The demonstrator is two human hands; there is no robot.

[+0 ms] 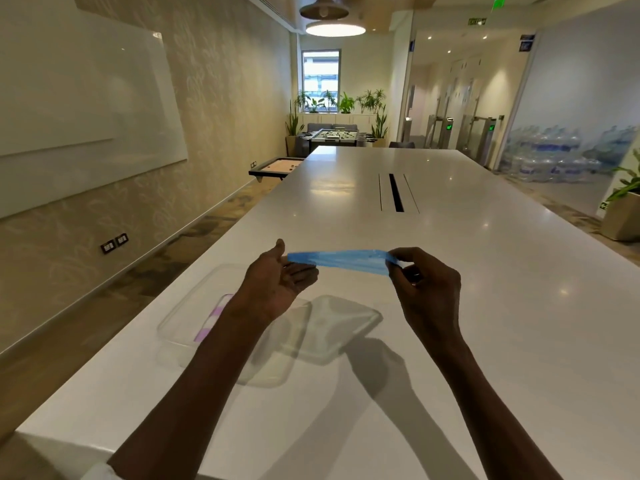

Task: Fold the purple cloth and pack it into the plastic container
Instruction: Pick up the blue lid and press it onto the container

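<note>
Right hand (pixel 427 292) pinches one end of the blue-looking cloth (pixel 341 260); left hand (pixel 280 282) lies flat-open under the other. Keep it taut, fold ends tog., then into the container (pixel 180 317) on the desk (pixel 485 271).

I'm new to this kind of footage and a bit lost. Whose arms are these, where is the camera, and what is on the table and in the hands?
There is no machine: a person wears a camera on the head, looking down at their own arms. The right hand pinches one end of a blue cloth stretched in the air; the left hand, palm open, meets its other end. Below, on the long white table, lie a clear plastic container with a purple-striped cloth inside and a clear lid beside it.
</note>
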